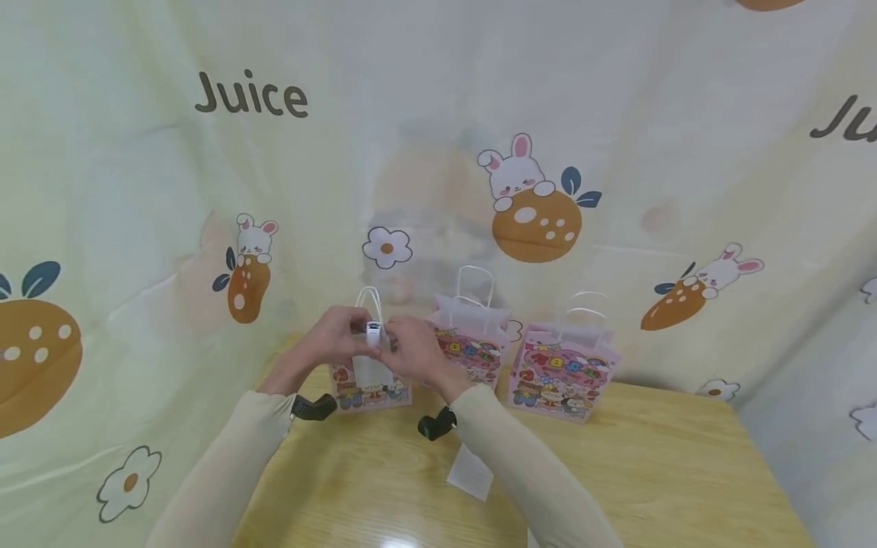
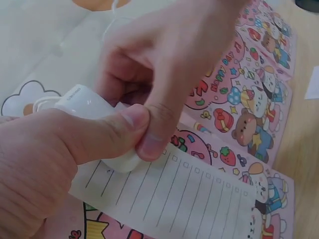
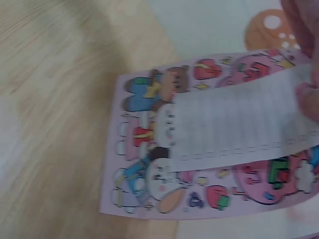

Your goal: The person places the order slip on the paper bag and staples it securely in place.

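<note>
A pink paper bag (image 1: 348, 398) with cartoon animals and white handles stands on the table at centre left. Over its front hangs a lined slip of white paper (image 2: 199, 196) with small checkboxes. My left hand (image 1: 336, 335) grips a small white rounded device (image 2: 87, 102), like a mini stapler, at the bag's top, its thumb lying across it. My right hand (image 1: 414, 350) pinches the slip's upper end beside the device, thumb on the paper, as the right wrist view shows. Both thumb tips meet there. The device hides the bag's top edge.
Two similar pink bags, a middle bag (image 1: 473, 342) and a right bag (image 1: 565, 373), stand in a row to the right. Another white slip (image 1: 471, 473) lies on the wooden table (image 1: 658, 457) near my right forearm. A printed curtain (image 1: 438, 91) hangs behind.
</note>
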`<state>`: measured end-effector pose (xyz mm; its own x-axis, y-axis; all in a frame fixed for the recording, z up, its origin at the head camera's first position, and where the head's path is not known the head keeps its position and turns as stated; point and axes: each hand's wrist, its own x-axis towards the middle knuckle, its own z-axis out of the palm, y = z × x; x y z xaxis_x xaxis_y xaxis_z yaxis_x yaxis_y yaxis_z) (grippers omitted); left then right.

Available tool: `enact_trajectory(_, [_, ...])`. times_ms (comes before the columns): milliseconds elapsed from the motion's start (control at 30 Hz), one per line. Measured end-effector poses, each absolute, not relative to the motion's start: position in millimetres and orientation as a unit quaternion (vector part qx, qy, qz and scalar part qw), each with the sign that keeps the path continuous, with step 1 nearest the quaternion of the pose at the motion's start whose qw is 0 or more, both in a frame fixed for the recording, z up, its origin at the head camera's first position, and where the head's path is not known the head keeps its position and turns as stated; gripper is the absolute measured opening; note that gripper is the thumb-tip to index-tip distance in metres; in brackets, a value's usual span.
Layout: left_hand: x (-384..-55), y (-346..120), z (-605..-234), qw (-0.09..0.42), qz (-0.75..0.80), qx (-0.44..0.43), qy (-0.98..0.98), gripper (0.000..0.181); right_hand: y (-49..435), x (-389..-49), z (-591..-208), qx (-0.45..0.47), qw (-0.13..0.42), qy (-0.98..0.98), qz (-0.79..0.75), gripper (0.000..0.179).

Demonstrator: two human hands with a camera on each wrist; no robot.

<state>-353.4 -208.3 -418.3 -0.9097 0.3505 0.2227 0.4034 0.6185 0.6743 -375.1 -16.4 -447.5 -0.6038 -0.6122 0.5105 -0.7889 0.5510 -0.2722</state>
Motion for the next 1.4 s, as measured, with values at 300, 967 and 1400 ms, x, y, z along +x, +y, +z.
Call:
enact_trajectory(300, [-336,-215,-432,0.018,-0.406,-0.198,-0.892,0.027,-23,-361,-477,0.42,0.221,-0.835,0.279,0.022])
enact_trajectory(967, [-291,-236,-407,0.186,-0.375,-0.193,-0.888,0.04,-10,-373,-452,0.301,0.131,-0.912,0.247,0.023])
enact_trajectory(1400, [-232,-247,-454,0.141,-0.416,-0.134,-0.888,0.041,-35,-378,-439,0.235,0.139,-0.926,0.262,0.032])
